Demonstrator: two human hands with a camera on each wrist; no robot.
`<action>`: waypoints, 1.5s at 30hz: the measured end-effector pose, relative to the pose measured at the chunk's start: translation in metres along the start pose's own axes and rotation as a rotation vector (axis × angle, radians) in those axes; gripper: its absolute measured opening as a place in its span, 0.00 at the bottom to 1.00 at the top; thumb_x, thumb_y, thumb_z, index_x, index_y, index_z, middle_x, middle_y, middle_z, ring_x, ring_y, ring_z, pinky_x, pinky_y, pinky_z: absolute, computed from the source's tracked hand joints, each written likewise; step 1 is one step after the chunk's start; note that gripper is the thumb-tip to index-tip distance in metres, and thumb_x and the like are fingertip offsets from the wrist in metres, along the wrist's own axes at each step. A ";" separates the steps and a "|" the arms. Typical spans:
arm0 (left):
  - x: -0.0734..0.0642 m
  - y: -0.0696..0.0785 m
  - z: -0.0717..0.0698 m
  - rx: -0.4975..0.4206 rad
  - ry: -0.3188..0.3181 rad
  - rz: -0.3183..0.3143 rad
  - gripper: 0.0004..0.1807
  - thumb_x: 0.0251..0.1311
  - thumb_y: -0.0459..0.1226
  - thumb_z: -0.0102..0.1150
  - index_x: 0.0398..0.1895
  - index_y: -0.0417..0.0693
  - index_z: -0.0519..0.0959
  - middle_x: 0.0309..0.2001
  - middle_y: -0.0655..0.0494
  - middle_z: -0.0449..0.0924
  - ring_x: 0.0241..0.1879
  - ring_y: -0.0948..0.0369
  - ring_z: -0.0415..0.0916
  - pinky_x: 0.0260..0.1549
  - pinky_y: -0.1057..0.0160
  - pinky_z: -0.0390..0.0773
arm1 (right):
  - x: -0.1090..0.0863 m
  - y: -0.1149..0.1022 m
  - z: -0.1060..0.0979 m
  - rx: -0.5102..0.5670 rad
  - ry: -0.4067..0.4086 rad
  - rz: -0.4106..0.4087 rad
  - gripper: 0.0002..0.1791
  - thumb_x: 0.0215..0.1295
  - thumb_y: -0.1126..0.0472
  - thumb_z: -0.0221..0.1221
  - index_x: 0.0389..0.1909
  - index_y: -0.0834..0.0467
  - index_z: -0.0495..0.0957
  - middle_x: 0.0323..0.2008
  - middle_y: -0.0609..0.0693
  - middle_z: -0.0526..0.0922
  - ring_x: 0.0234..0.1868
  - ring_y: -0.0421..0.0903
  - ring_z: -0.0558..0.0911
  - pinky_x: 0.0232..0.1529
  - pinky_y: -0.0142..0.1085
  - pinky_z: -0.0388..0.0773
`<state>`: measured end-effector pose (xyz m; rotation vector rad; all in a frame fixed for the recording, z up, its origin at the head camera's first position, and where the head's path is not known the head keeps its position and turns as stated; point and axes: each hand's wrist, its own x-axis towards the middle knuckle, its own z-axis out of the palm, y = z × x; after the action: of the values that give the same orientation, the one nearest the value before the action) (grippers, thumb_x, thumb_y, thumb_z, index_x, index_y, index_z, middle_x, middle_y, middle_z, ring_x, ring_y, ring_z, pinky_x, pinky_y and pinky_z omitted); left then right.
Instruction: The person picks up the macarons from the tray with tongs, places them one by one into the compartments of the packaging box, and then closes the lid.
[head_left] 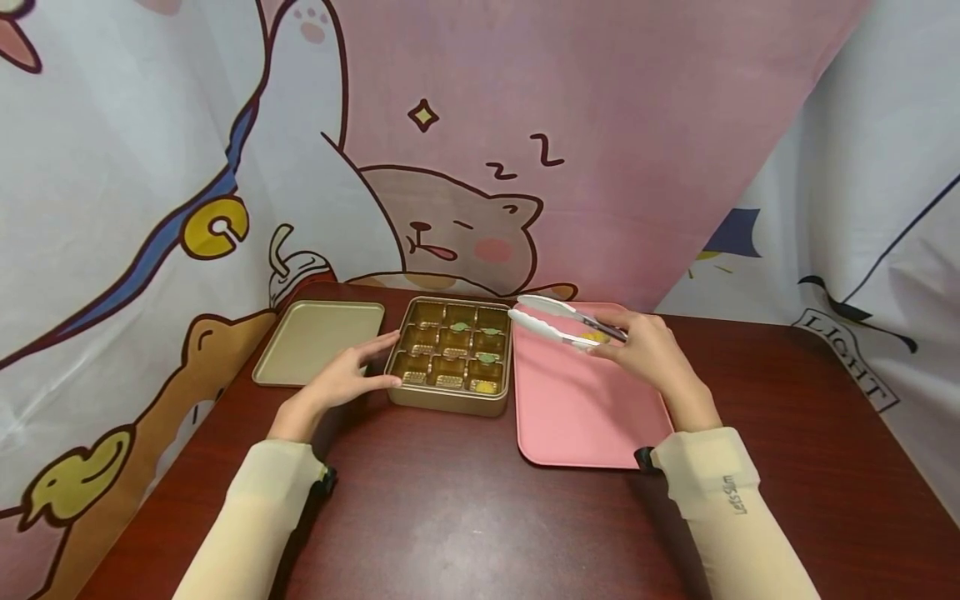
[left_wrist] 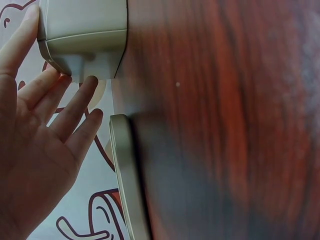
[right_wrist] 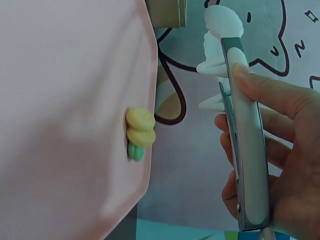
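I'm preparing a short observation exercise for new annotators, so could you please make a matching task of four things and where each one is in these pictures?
Things:
1. Tongs
2. Gold compartment box
3. Beige tray
4. Yellow-and-green piece

Places:
A. Lying on the pink tray
B. On the table, to the left of the box
C. Held in the right grip
D. Standing between the two trays

Right pairs: 1-C, 2-D, 3-B, 4-A
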<state>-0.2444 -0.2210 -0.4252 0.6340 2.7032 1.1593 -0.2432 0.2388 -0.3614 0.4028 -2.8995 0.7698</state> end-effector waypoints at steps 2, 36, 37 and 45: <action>0.000 0.000 0.000 0.001 0.002 -0.002 0.43 0.61 0.44 0.68 0.77 0.45 0.60 0.78 0.46 0.55 0.73 0.41 0.61 0.66 0.35 0.66 | -0.003 0.003 -0.002 -0.002 -0.003 0.024 0.32 0.57 0.56 0.71 0.65 0.54 0.77 0.60 0.62 0.81 0.59 0.63 0.78 0.56 0.60 0.73; -0.001 0.001 0.001 -0.043 -0.005 -0.019 0.45 0.60 0.45 0.69 0.77 0.47 0.59 0.79 0.47 0.54 0.72 0.41 0.63 0.67 0.33 0.63 | -0.051 0.055 -0.007 -0.086 0.062 0.077 0.33 0.53 0.55 0.74 0.58 0.66 0.80 0.50 0.69 0.83 0.46 0.63 0.81 0.45 0.59 0.75; -0.001 0.001 0.001 -0.043 -0.004 -0.019 0.45 0.59 0.45 0.69 0.77 0.47 0.60 0.79 0.48 0.54 0.72 0.41 0.63 0.67 0.33 0.63 | -0.052 0.056 -0.007 -0.089 0.065 0.075 0.32 0.53 0.55 0.74 0.57 0.66 0.80 0.50 0.69 0.84 0.46 0.63 0.81 0.44 0.59 0.75; -0.001 0.001 0.002 -0.046 -0.003 -0.026 0.45 0.59 0.45 0.69 0.77 0.48 0.60 0.79 0.49 0.54 0.72 0.42 0.63 0.67 0.33 0.63 | -0.056 0.064 -0.007 -0.096 0.057 0.090 0.34 0.51 0.53 0.75 0.58 0.66 0.80 0.51 0.69 0.83 0.49 0.65 0.81 0.45 0.60 0.75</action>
<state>-0.2425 -0.2195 -0.4258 0.5920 2.6653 1.2102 -0.2069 0.3083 -0.3950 0.2381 -2.9037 0.6395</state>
